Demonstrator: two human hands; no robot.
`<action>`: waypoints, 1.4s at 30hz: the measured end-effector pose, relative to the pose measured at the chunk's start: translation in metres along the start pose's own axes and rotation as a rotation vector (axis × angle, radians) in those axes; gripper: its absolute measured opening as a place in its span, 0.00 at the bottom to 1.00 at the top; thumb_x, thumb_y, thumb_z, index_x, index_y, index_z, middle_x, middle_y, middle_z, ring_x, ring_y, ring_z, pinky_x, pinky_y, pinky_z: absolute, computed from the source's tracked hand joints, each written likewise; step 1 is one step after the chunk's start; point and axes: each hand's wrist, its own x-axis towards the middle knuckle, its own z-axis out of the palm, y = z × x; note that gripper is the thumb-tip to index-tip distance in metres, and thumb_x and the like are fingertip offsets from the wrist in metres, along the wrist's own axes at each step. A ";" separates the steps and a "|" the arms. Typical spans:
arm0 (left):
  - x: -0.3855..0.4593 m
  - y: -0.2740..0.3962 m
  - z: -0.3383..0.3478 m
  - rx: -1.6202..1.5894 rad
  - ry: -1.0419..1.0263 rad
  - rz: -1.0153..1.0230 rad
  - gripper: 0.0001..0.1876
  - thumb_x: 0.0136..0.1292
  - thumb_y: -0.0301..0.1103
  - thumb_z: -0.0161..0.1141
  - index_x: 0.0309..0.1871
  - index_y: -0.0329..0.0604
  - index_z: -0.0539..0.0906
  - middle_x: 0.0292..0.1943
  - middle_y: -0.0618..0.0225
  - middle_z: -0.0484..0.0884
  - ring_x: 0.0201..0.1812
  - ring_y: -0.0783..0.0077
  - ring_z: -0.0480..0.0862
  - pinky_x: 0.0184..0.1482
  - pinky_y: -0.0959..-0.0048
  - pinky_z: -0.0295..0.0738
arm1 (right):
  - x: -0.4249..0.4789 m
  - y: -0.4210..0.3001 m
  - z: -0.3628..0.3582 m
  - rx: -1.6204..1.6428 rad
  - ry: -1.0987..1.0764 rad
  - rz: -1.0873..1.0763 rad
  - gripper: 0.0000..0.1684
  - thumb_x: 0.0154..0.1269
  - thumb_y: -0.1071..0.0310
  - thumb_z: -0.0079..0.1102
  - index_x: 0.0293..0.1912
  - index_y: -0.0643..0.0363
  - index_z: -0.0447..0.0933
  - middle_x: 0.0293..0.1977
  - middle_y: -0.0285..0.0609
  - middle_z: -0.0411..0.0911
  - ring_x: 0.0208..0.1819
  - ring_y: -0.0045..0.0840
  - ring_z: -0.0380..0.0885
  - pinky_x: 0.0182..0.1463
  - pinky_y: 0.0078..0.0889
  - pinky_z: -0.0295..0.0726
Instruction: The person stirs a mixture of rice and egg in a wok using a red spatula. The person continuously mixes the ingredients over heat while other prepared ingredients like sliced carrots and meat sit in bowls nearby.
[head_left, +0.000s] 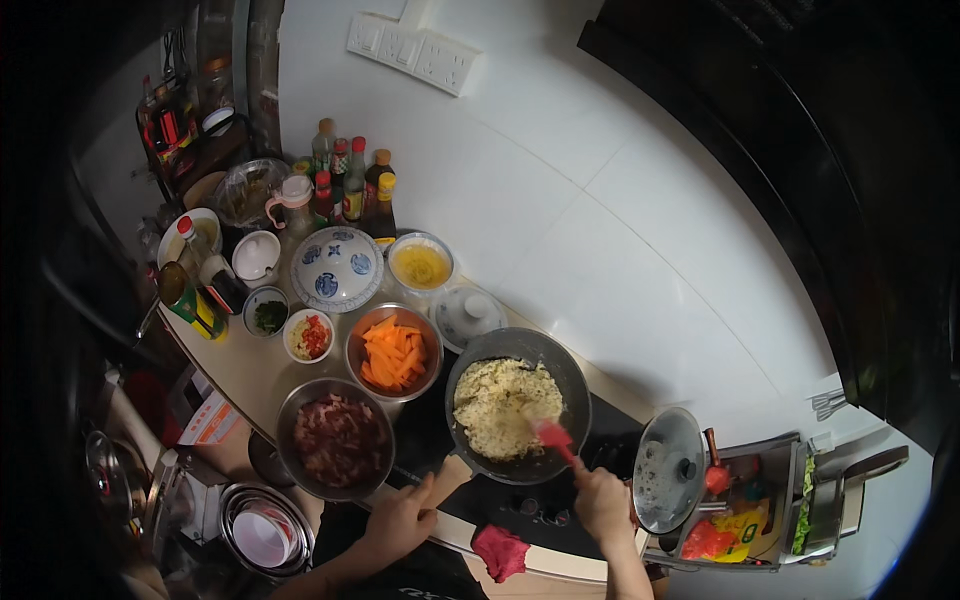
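Observation:
My left hand (399, 519) grips the light wooden handle (451, 477) of a dark grey pan (576, 379). Inside the pan lies a pale yellow, crumbly food (502, 405) with small dark flecks, perhaps scrambled egg or rice. In my right hand (606, 506) is a red spatula (556, 437), its head down in the food at the pan's right side and slightly blurred. A metal bowl of orange carrot slices (393, 354) stands left of the pan. Nearer to me is another metal bowl with dark red sliced meat (341, 442).
A glass lid (666, 472) leans right of the black cooktop (480, 499). A red cloth (501, 553) hangs at the counter's front edge. Behind the carrots are a lidded blue-and-white dish (337, 268), a bowl of yellow liquid (421, 266) and several sauce bottles (354, 180).

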 end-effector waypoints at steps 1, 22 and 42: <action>0.001 0.002 0.000 0.001 -0.005 0.002 0.31 0.59 0.34 0.63 0.67 0.32 0.74 0.35 0.48 0.83 0.35 0.46 0.85 0.40 0.55 0.81 | -0.002 -0.004 0.008 -0.026 0.002 -0.006 0.25 0.63 0.71 0.57 0.60 0.44 0.79 0.32 0.52 0.82 0.34 0.47 0.85 0.36 0.50 0.84; -0.001 0.002 0.000 0.051 -0.024 -0.019 0.33 0.60 0.33 0.65 0.69 0.31 0.73 0.36 0.48 0.83 0.36 0.47 0.85 0.39 0.59 0.80 | 0.004 -0.004 -0.028 -0.098 -0.348 -0.174 0.22 0.69 0.65 0.54 0.62 0.42 0.76 0.33 0.47 0.84 0.39 0.45 0.85 0.40 0.51 0.83; 0.001 0.006 -0.006 0.018 -0.066 -0.056 0.33 0.60 0.35 0.62 0.69 0.33 0.73 0.37 0.49 0.82 0.37 0.48 0.85 0.41 0.55 0.81 | 0.036 -0.032 0.027 0.115 -0.094 -0.164 0.25 0.67 0.68 0.57 0.63 0.42 0.75 0.31 0.54 0.82 0.37 0.51 0.84 0.39 0.56 0.82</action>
